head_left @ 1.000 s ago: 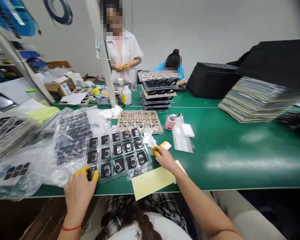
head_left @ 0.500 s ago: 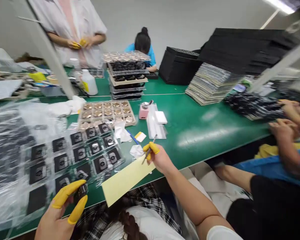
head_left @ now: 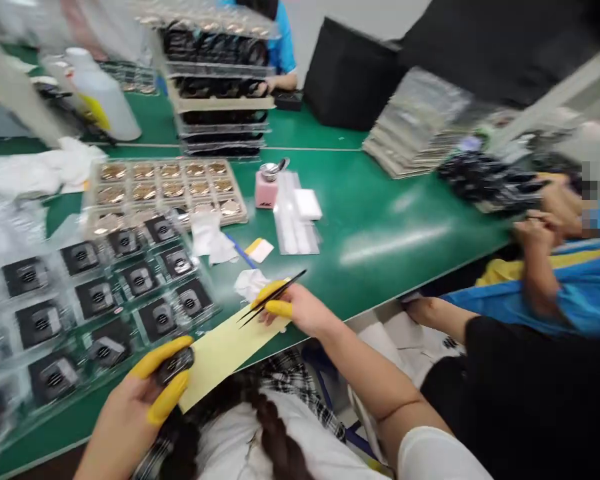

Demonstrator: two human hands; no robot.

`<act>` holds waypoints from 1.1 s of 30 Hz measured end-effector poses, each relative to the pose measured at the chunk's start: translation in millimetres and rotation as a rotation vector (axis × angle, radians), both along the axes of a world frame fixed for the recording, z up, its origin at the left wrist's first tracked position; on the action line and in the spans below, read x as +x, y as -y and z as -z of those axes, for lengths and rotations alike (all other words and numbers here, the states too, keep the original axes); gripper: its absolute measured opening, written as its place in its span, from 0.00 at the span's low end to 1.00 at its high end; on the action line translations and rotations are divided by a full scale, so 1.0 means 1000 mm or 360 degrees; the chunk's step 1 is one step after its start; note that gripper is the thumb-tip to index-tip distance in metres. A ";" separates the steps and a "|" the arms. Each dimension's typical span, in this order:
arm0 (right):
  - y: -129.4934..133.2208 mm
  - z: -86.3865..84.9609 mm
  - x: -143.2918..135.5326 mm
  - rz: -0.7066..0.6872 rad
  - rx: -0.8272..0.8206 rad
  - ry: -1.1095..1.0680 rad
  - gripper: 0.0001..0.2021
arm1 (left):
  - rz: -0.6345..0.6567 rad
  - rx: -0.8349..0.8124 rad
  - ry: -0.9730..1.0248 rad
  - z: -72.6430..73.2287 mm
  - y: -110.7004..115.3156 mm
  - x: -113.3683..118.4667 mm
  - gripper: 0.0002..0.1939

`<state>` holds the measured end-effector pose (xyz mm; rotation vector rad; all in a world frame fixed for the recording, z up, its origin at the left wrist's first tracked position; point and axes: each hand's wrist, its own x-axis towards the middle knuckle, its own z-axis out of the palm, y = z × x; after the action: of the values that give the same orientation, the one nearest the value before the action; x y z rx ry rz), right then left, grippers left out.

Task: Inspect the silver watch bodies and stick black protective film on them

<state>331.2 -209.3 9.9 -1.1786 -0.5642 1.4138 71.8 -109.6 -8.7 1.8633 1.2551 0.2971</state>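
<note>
1. Green table (head_left: pixel 405 200) is running below a pale wall (head_left: pixel 350 13); a person in blue (head_left: pixel 284 53) is resting an arm at its far side.
2. Tan tray (head_left: pixel 239 190) is holding gold pieces (head_left: pixel 171 171), five across each of two back rows.
3. Clear tray (head_left: pixel 210 308) is carrying black squares (head_left: pixel 160 319); blur is preventing a full count.
4. One pink bottle (head_left: pixel 266 193) is standing beside the tan tray.
5. Left hand (head_left: pixel 140 400) is pinching one dark piece (head_left: pixel 176 365) near the yellow sheet (head_left: pixel 225 353).
6. Right hand (head_left: pixel 290 307) is grasping black tweezers (head_left: pixel 280 290) above that sheet.
</note>
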 end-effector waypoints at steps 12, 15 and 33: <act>-0.010 0.017 -0.006 -0.0133 -0.0138 0.0709 0.17 | 0.0302 -0.0201 0.0344 0.005 0.004 0.019 0.19; -0.010 0.015 -0.006 -0.0186 -0.0152 0.0766 0.16 | 0.0346 -0.0143 0.0304 0.004 0.003 0.019 0.18; -0.017 0.014 -0.007 -0.0255 -0.0151 0.0814 0.18 | 0.0422 0.0032 0.0297 0.003 0.001 0.021 0.17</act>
<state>323.8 -192.1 -4.4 -1.6148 -0.9720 1.2795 93.1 -110.5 -11.2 1.9438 0.8716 0.3313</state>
